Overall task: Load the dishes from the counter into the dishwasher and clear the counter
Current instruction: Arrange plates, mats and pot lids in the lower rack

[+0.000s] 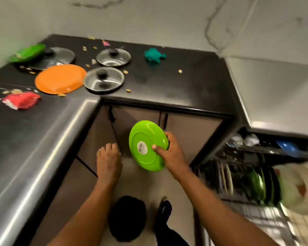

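Below the counter's corner, in front of the cabinet doors, the right hand (171, 153) holds a green plate (148, 145) by its edge, thumb pressed on the underside and fingers curled over the rim, so the plate hangs tilted with its base toward the camera. The left hand (109, 158) hangs beside it, fingers loosely curled and holding nothing. To the right, the open dishwasher (247, 178) shows a lower rack already packed with upright plates, with a patterned white dish (299, 187) at its near end. The one-sided pinch is the main risk: a smooth plastic plate held at one edge could slip or swing on the way to the rack, and the crowded slots may make it knock a neighbour or sit crooked. On the counter (167, 82) there remain an orange plate (60, 78), three glass lids (104, 79), another green dish (28, 52) at the far left, a red wrapper (21, 101), a teal cloth (154, 55) and scattered crumbs, which a careless reach could sweep to the floor. A white sticker (142, 147) with what looks like a barcode sits on the plate's base; its print is too blurred to read, and no other writing is legible.
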Motion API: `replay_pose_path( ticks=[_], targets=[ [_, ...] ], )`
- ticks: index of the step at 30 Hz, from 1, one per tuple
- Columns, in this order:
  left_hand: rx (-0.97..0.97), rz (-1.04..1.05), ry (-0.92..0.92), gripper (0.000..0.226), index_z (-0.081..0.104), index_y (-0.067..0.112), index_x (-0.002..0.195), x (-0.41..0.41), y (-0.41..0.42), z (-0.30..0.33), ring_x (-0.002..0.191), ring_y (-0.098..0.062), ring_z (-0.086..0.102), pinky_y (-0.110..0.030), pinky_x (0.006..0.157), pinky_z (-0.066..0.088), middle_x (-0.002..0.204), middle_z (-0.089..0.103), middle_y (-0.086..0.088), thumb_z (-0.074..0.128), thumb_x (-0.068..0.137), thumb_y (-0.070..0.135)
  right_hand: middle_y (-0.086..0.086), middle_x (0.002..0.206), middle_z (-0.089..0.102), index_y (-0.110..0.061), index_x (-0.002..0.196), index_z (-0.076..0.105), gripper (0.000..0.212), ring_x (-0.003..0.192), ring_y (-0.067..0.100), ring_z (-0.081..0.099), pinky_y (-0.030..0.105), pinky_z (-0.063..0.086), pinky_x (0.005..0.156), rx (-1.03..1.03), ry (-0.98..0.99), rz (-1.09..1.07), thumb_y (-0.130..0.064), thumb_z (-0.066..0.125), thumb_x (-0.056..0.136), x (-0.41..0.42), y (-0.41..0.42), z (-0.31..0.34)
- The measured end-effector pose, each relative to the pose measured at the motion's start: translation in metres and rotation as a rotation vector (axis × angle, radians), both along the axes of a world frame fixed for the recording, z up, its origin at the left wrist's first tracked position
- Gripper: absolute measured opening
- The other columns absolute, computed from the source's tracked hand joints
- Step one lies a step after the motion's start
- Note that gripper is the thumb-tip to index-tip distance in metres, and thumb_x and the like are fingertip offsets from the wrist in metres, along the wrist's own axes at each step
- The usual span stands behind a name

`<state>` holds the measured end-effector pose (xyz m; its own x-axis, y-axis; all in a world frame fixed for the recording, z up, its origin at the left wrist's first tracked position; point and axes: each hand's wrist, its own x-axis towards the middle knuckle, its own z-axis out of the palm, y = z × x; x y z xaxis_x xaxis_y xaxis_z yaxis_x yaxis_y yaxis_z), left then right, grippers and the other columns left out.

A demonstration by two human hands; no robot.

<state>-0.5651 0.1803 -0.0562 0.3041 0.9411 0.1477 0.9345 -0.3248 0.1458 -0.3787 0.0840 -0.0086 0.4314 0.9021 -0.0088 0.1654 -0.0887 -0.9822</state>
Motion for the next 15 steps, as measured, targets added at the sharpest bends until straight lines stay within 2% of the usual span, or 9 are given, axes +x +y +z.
replay_pose_path(
  ticks=[2,5,8,11,15],
  targets=[
    [-0.151,-0.065,0.084,0.017,0.060,0.005,0.095,0.012,-0.043,-0.016,0.084,-0.038,0.057,-0.044,0.074,0.047,0.094,0.060,-0.018,0.068,0.079,0.007,-0.005,0.089,0.063,-0.020,0.100,0.053,0.027,0.079,0.008,0.058,0.032,0.049,0.075,-0.083,0.005,-0.071,-0.017,0.072,0.081,0.010,-0.056,-0.023],
    [-0.333,-0.189,0.206,0.025,0.055,0.007,0.115,0.035,-0.096,-0.039,0.098,-0.032,0.055,-0.039,0.082,0.046,0.113,0.056,-0.013,0.056,0.090,0.012,-0.003,0.086,0.065,-0.019,0.100,0.054,0.027,0.080,0.015,0.061,0.034,0.049,0.075,-0.179,-0.003,-0.193,-0.024,0.071,0.080,0.028,-0.134,-0.051],
    [-0.439,-0.326,0.294,0.035,0.046,0.012,0.129,0.071,-0.140,-0.062,0.110,-0.026,0.053,-0.034,0.090,0.046,0.126,0.052,-0.009,0.052,0.095,0.015,-0.007,0.084,0.065,-0.020,0.098,0.055,0.023,0.077,0.003,0.060,0.023,0.047,0.071,-0.258,0.015,-0.315,-0.017,0.072,0.083,0.053,-0.203,-0.075],
    [-0.529,-0.420,0.346,0.035,0.044,0.012,0.131,0.113,-0.176,-0.086,0.114,-0.028,0.052,-0.035,0.092,0.046,0.129,0.050,-0.009,0.049,0.098,0.023,-0.008,0.084,0.067,-0.022,0.098,0.057,0.021,0.077,0.001,0.061,0.020,0.045,0.067,-0.338,0.004,-0.432,-0.018,0.073,0.084,0.081,-0.260,-0.096],
    [-0.677,-0.503,0.387,0.041,0.041,0.011,0.136,0.172,-0.223,-0.128,0.118,-0.030,0.051,-0.038,0.094,0.046,0.132,0.048,-0.010,0.047,0.099,0.029,-0.017,0.084,0.067,-0.029,0.098,0.057,0.021,0.077,-0.005,0.060,0.012,0.043,0.064,-0.388,0.020,-0.582,-0.021,0.072,0.086,0.125,-0.317,-0.127]
  ],
)
